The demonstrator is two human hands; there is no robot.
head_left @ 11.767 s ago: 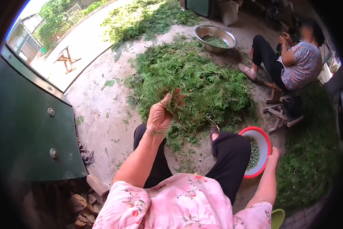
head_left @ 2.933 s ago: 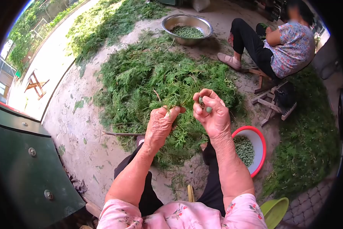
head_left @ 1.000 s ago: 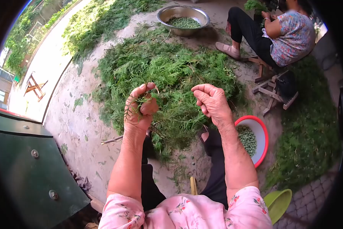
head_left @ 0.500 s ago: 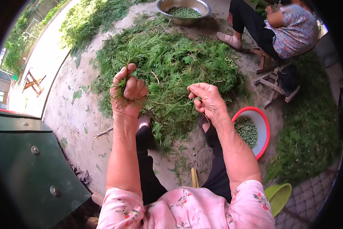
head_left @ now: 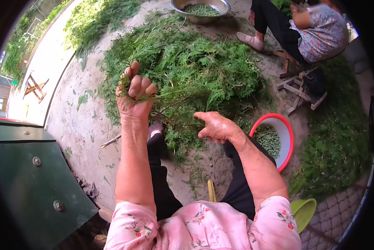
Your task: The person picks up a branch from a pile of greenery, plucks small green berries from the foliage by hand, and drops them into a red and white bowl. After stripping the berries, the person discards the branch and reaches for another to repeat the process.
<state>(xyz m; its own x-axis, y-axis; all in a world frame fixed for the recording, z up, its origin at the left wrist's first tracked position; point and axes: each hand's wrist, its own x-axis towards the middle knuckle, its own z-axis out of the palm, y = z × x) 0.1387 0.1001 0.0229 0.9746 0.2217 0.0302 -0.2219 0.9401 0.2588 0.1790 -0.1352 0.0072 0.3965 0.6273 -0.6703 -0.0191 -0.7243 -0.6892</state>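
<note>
My left hand is closed around a feathery green evergreen sprig, whose fronds stick out above the fingers and off to the right. Right of it, my right hand has its index finger stretched out and its thumb apart, with nothing visible between them; the other fingers curl underneath. Below both hands spreads a heap of cut evergreen branches on the ground between and beyond my feet. Near my right knee stands a white tub with a red rim, holding small round green cones.
A metal basin with more green cones stands beyond the heap. A co-worker sits at upper right, near a wooden folding stool. Green panels flank my left, a yellow-green basin my right. More greenery lies at right.
My right hand has moved down and left, and its pinch has opened with the index finger extended. My left hand has shifted slightly up and left, still gripping the sprig.
</note>
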